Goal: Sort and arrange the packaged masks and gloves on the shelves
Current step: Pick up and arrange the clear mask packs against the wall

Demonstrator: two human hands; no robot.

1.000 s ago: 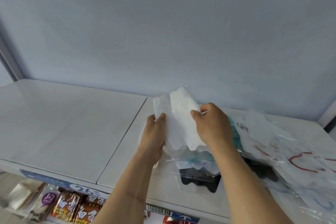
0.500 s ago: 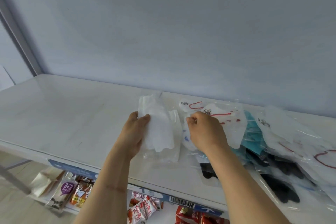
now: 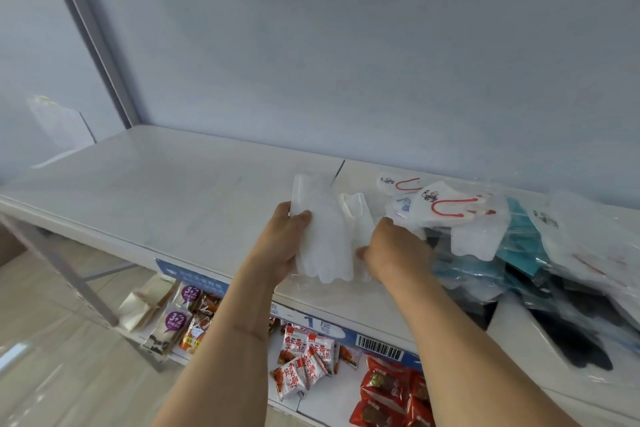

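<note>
Nearest, lower shelf: red-and-white snack packs [image 3: 304,357], dark red packs [image 3: 384,388] to the right, purple-label sachets [image 3: 175,322] to the left; blue price strip w/ barcode [image 3: 379,346] on the shelf edge above them.

Up on the white shelf [image 3: 145,191]: left hand [image 3: 282,246] grips packaged white gloves [image 3: 320,239] at the pkg's left edge; thumb lies across the front face near the top-left corner, other fingers curl behind, out of sight; pkg tilted up off the shelf surface, clear wrapper trailing at the bottom.

Just beside, right hand [image 3: 393,250] clenched around a second white pkg [image 3: 356,222]; thumb at its lower edge, knuckles toward camera, fingertips hidden behind the pkg; the two white pkgs side by side, overlapping or touching — cannot tell which.

Right of the hands: loose heap on the shelf; black gloves in clear bags [image 3: 571,340] nearest, teal masks [image 3: 519,246] mid-heap, white masks w/ red ear loops [image 3: 446,208] on top and further back; one more such mask [image 3: 398,184] near the rear.

Furthest: grey-blue back panel [image 3: 346,62]; grey upright post [image 3: 93,35] at far left; left half of the shelf bare.
</note>
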